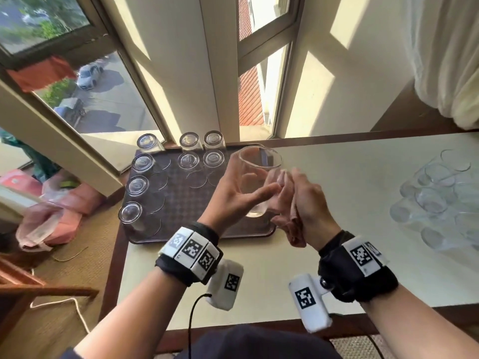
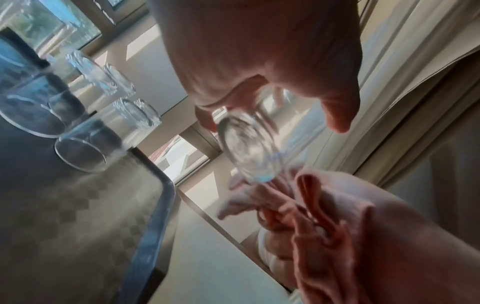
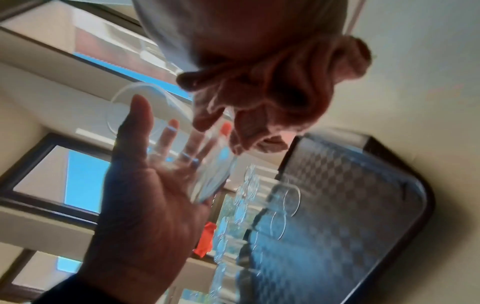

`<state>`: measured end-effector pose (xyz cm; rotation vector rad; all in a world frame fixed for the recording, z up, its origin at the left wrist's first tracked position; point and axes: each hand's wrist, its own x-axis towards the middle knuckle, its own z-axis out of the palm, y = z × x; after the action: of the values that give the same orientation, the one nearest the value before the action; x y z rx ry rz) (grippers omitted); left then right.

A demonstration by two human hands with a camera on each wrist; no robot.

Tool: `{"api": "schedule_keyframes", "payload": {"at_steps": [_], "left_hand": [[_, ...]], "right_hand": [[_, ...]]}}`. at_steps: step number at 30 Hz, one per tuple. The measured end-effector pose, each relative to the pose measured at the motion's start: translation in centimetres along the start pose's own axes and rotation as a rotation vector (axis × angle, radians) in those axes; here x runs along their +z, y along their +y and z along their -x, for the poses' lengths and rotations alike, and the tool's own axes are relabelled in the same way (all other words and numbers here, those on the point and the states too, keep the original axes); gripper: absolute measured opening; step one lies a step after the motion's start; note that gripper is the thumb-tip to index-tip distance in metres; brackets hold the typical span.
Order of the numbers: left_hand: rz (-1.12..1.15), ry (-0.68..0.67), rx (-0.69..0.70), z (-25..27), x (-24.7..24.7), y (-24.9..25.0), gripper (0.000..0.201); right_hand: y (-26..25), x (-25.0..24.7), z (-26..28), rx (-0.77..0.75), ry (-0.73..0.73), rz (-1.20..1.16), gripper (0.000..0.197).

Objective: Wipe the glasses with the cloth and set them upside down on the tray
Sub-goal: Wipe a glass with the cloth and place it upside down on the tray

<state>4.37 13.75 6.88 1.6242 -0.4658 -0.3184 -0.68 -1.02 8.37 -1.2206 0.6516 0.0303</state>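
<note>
A clear glass [image 1: 255, 177] [image 2: 249, 148] [image 3: 207, 164] is in the air over the right part of the dark tray [image 1: 186, 216], tilted with its rim up and away from me. My left hand [image 1: 233, 195] [image 3: 145, 205] holds it, thumb on the near side and fingers behind. My right hand [image 1: 308, 200] grips a pink cloth [image 1: 290, 224] [image 2: 324, 226] [image 3: 280, 86] and presses it against the glass's right side. Several glasses [image 1: 141, 163] stand upside down along the tray's left and far edges.
Several more clear glasses [image 1: 440, 200] stand in a group at the right of the pale table [image 1: 337, 242]. A window and wall run just behind the tray. A curtain [image 1: 453, 60] hangs at the far right. Pink bags [image 1: 64, 216] lie on the floor to the left.
</note>
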Motion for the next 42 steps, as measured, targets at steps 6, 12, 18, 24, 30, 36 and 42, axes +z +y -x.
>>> {"api": "schedule_keyframes", "payload": {"at_steps": [6,12,18,24,30,36,42], "left_hand": [[-0.193,-0.178,-0.067,0.3,-2.8,0.3,0.065],[-0.231,-0.397,-0.059,1.0,-3.3,0.7,0.064],[-0.181,-0.34,-0.071,1.9,-3.0,0.1,0.068],[-0.033,-0.294,-0.101,1.4,-3.1,-0.1,0.065],[-0.006,-0.329,-0.132,1.0,-3.4,0.7,0.064],[0.014,-0.416,-0.311,0.9,-2.9,1.5,0.059],[0.376,-0.358,-0.424,1.3,-4.7,1.2,0.093]], "right_hand": [[0.2,-2.2,0.2,-0.543,-0.266,0.168,0.013],[-2.0,-2.0,0.8,-0.639,-0.69,0.762,0.033],[-3.4,-2.2,1.6,-0.23,-0.86,0.693,0.048],[-1.5,-1.4,1.7,-0.585,-0.305,0.265,0.018],[-0.7,-2.8,1.1,-0.486,-0.726,0.465,0.042],[0.5,-1.8,0.4,-0.581,-0.659,0.45,0.032],[-0.2,-1.9,0.5,-0.625,-0.564,0.207,0.039]]}}
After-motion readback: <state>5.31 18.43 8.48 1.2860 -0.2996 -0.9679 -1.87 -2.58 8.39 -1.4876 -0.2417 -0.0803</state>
